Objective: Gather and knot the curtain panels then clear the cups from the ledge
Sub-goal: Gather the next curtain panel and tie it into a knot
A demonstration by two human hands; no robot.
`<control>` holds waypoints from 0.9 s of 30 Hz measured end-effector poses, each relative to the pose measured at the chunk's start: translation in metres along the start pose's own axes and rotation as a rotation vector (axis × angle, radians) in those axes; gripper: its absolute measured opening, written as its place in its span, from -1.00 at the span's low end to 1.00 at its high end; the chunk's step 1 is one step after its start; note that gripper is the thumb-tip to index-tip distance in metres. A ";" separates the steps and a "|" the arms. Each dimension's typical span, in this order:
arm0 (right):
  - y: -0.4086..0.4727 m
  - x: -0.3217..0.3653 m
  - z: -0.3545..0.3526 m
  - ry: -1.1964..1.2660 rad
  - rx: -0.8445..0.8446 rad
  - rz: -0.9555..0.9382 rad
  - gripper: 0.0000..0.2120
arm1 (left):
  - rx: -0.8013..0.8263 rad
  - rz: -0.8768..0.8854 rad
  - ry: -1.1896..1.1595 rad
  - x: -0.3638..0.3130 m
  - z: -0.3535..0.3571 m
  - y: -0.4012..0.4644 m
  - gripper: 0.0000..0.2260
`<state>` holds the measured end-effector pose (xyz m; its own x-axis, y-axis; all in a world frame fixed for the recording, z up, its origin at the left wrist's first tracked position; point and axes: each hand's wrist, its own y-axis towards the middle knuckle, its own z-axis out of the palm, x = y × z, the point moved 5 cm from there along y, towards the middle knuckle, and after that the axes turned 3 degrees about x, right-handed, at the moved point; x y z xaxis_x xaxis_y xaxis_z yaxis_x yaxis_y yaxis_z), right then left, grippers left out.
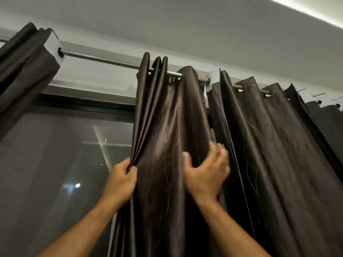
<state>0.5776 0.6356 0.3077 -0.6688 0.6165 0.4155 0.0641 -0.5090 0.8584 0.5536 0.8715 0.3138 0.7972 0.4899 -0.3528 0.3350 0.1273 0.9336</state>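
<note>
A dark brown satin curtain panel [167,127] hangs from a metal rod [104,59] in the middle of the view. My left hand [121,179] grips its bunched left edge in a fist. My right hand [207,169] lies on the front of the same panel at its right side, blurred, thumb spread and fingers reaching behind the right fold. Whether those fingers grip the cloth cannot be told. A second brown panel [269,145] hangs to the right and a third [24,67] is bunched at the upper left. No cups or ledge are in view.
A dark glass window [61,164] with a black frame shows between the left and middle panels, with light reflections on it. White ceiling [167,21] runs above the rod. Both forearms reach up from the bottom edge.
</note>
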 end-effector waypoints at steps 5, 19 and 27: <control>0.014 -0.029 0.021 0.088 0.436 0.334 -0.16 | -0.015 -0.015 0.037 -0.007 0.001 -0.004 -0.68; -0.076 0.173 0.135 0.241 0.905 -0.408 -0.30 | -0.222 0.032 -0.093 0.001 -0.092 -0.003 -0.61; -0.129 0.112 0.083 0.517 0.878 -0.325 -0.22 | -0.121 -0.023 -0.035 0.028 -0.077 -0.071 -0.83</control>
<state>0.5558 0.8197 0.2682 -0.9694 0.2102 0.1268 0.1992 0.3717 0.9067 0.5139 0.9425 0.2422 0.8073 0.4559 -0.3747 0.2924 0.2425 0.9250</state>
